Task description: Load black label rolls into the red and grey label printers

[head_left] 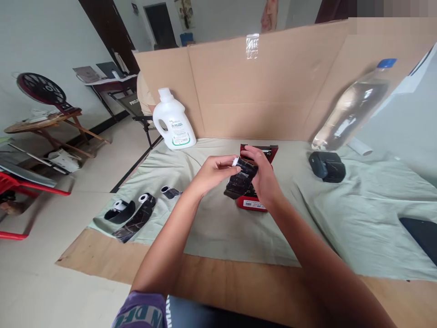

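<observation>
Between my two hands is a roll of black marble-patterned film [240, 181] on a white core, with a loose end hanging down toward the cloth. The fingers and thumb of my left hand [216, 172] pinch it at the white core end. My right hand [262, 178] grips the other end, its fingers curled over the top. Just behind and below the hands lies an open red tool case [251, 203], partly hidden by them. More such rolls lie left of my left arm: a partly unrolled marbled one [138, 218], a black one [120, 212] and a small one [170, 192].
A white detergent jug [175, 120] stands at the back left against a cardboard panel [256, 86]. On the right are a large clear bottle [355, 107] with a blue cap, a black case [327, 166] and a dark flat object [421, 234]. Behind the panel's left edge, a person sits on a chair.
</observation>
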`<state>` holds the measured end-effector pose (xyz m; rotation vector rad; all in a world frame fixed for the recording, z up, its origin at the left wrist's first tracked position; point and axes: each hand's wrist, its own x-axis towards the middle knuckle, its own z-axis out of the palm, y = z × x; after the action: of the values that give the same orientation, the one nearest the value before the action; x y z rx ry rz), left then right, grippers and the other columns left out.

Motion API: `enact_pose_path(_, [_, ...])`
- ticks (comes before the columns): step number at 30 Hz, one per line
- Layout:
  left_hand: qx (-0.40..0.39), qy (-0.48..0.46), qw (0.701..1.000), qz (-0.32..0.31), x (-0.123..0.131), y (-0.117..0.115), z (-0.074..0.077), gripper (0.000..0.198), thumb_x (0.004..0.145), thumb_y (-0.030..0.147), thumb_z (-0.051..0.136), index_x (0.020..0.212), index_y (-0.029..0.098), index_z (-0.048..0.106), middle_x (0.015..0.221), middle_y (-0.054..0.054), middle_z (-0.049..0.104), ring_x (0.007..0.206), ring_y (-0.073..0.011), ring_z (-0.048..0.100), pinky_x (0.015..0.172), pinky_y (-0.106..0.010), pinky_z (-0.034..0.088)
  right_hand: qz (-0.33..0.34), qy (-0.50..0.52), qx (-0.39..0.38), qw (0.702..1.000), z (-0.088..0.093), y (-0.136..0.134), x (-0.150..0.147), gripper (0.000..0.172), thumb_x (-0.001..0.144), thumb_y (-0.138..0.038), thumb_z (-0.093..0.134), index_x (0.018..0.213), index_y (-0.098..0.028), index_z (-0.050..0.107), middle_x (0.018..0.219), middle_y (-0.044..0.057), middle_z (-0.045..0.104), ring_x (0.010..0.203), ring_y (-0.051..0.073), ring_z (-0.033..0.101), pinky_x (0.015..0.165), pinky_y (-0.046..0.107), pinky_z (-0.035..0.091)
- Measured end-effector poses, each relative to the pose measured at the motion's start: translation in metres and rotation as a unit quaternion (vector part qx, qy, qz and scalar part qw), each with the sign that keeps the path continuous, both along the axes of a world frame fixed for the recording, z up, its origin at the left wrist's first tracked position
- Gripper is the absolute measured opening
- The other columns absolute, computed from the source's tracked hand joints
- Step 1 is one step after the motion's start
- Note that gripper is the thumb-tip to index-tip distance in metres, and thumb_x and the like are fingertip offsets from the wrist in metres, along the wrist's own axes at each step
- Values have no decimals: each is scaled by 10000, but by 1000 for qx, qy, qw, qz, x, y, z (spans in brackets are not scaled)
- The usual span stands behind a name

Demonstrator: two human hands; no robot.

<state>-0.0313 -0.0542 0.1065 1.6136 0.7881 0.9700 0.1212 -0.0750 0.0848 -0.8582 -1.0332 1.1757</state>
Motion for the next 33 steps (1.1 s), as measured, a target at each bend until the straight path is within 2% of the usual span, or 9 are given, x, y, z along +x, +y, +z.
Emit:
enact_pose_path(4, [65, 60, 996, 34, 15, -3, -12, 431, 939, 346, 576, 1318, 157, 660, 1083, -57, 751, 940, -208, 674, 860, -295, 507, -11, -5, 0, 1000, 1, 3, 12, 462, 903, -642, 481, 1221, -324, 590, 1339, 22, 581, 1240, 247, 572, 1024, 414, 506])
enact_pose_path(7, [98, 133, 983, 81, 28, -10, -17, 449, 962, 312, 520, 1384, 179, 602, 1039, -52, 747, 823, -191, 665, 798, -287, 508, -29, -25, -9, 999, -1, 7, 16, 400, 917, -565, 465, 1216, -326, 578, 1349, 11, 562, 1258, 230, 542, 1036, 397, 491])
enact_pose_path(12, [112, 141, 976, 124, 37, -10, -27, 333, 951, 273, 514, 1215, 178, 693, 906, -33, 735, 772, -180, 643, 746, -265, 498, 22, -128, -43, 991, 3, 16, 37, 366, 777, -278, 524, 1138, -290, 581, 1189, 11, 601, 1070, 197, 595, 872, 336, 522])
enact_pose_path(16, [86, 102, 982, 133, 42, -5, -38, 310, 942, 285, 526, 1159, 176, 719, 893, -15, 734, 772, -162, 645, 710, -239, 492, 106, -296, -46, 948, 14, 20, 63, 319, 706, -179, 582, 1020, -236, 600, 926, -4, 629, 804, 158, 581, 685, 278, 479])
enact_pose_path(19, [80, 141, 978, 134, 45, -7, -41, 307, 936, 268, 524, 1145, 177, 731, 889, -16, 742, 736, -153, 645, 687, -243, 490, 146, -371, -13, 917, 17, 22, 76, 293, 726, -129, 579, 1000, -208, 644, 927, 20, 677, 837, 172, 617, 699, 278, 486])
enact_pose_path(24, [104, 208, 955, 186, 35, -6, -26, 502, 907, 262, 585, 1405, 199, 585, 1231, -76, 720, 873, -174, 685, 789, -282, 526, 77, -524, 32, 848, 3, 29, 81, 367, 763, -37, 551, 1044, -221, 701, 1110, 55, 722, 1038, 228, 652, 903, 353, 509])
enact_pose_path(26, [116, 222, 946, 204, 26, -5, -18, 515, 910, 262, 582, 1422, 204, 568, 1309, -83, 687, 932, -180, 689, 825, -293, 531, 53, -572, 46, 817, -4, 31, 78, 402, 767, -2, 530, 1063, -205, 711, 1148, 72, 718, 1079, 236, 647, 956, 359, 497])
enact_pose_path(29, [130, 265, 944, 149, 14, -6, -10, 397, 936, 286, 550, 1313, 229, 662, 1257, -60, 716, 1015, -200, 683, 872, -309, 527, 46, -606, 58, 792, -11, 35, 72, 443, 780, 29, 495, 1113, -172, 707, 1166, 94, 714, 1099, 231, 646, 981, 341, 488])
enact_pose_path(33, [177, 366, 914, 2, 11, -17, -5, 396, 929, 408, 594, 1294, 276, 675, 1260, -44, 711, 1187, -255, 615, 1042, -388, 432, 37, -607, 51, 792, -12, 38, 70, 433, 793, 21, 495, 1114, -172, 713, 1139, 90, 724, 1066, 222, 657, 954, 328, 502])
